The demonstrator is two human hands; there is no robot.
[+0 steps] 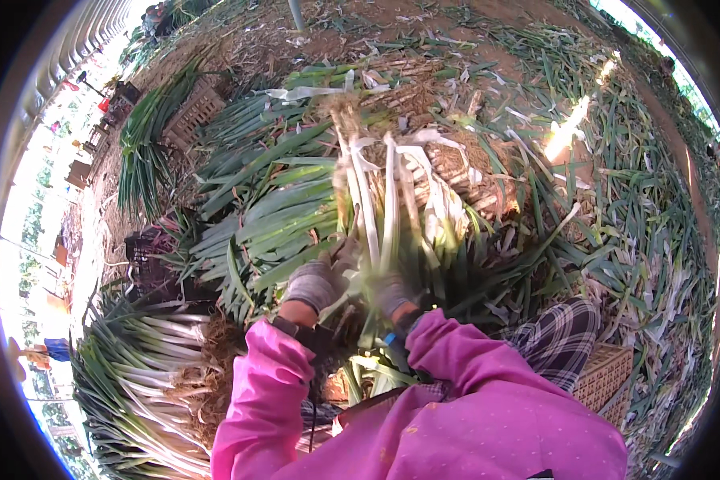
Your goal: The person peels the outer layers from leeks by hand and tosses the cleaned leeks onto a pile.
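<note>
In front of me several long green onions [387, 210] stand up with white stalks and root ends pointing away. My left hand [316, 282], in a grey glove, closes round their lower green part on the left side. Also gloved, my right hand [390, 293] grips the same stalks from the right. Motion blurs both sets of fingers. Pale, peeling outer leaves [436, 188] hang loose beside the right-hand stalks. Just beyond lies a heap of green onions, its green leaves [284, 216] spreading left and its roots [484, 172] to the right.
At the lower left lies a pile of white-stalked green onions [164, 376], roots toward me. A dark crate [148, 260] stands above it. Discarded leaves [656, 264] cover the ground on the right. A tan basket [606, 376] is beside my knee; another crate [194, 116] lies at the far left.
</note>
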